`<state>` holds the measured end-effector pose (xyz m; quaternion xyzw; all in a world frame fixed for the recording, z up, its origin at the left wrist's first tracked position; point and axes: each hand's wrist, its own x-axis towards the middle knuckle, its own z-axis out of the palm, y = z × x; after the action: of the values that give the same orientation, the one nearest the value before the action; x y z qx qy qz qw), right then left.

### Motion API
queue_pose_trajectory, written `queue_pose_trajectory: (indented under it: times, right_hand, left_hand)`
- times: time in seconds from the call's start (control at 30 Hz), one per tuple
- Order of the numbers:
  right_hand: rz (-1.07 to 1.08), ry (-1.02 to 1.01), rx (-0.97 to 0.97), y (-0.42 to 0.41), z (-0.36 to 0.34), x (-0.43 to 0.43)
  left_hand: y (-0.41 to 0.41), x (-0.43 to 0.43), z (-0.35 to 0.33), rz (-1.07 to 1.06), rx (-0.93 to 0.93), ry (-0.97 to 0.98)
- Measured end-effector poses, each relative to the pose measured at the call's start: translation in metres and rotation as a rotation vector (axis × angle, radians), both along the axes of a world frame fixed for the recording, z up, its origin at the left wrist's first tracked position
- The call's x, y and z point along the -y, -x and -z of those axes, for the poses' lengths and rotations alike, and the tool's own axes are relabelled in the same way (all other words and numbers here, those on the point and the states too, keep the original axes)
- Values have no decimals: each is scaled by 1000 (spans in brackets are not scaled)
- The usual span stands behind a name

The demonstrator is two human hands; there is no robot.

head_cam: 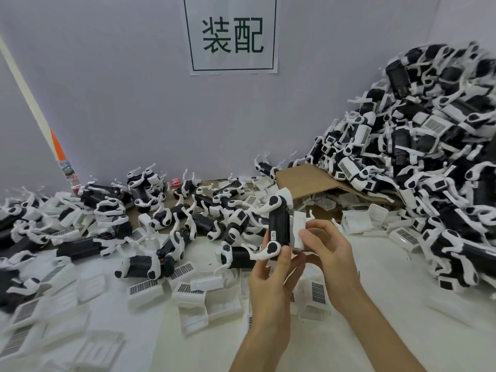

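At the centre of the view I hold a black-and-white toy robot dog body (279,224) upright, its white legs sticking out at top and bottom. My left hand (271,280) grips its lower end, thumb and fingers curled round the black body. My right hand (330,253) pinches a white plastic cover piece (298,232) and holds it against the right side of the body.
A tall heap of assembled robot dogs (418,146) fills the right. More dogs (166,218) lie scattered across the left and middle. Loose white cover pieces (145,288) with grilles litter the white table. A cardboard sheet (308,183) lies behind. A paper sign (232,34) hangs on the wall.
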<state>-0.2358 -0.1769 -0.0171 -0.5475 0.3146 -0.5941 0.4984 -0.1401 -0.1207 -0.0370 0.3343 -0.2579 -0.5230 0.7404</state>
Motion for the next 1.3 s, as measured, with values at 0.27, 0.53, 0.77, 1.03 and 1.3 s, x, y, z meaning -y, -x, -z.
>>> queue_pose_trajectory:
  times: [0.27,0.53,0.77,1.03,1.3]
  right_hand:
    - [34,56,-29,2,1,0]
    - [-18,-106,63,0,-2,-1]
    - [-354,-360,188,3,-11,-10]
    - [-424,-374,299,10,-13,-12]
    - [-315,-294,281,7,-12,-13]
  left_hand:
    - [2,-1,-3,-23,224,-25]
    - [2,-5,-4,-28,267,-92]
    - [3,-10,-9,114,268,-89]
    - [7,-14,-12,178,332,-55]
    - [9,-13,-10,181,323,-64]
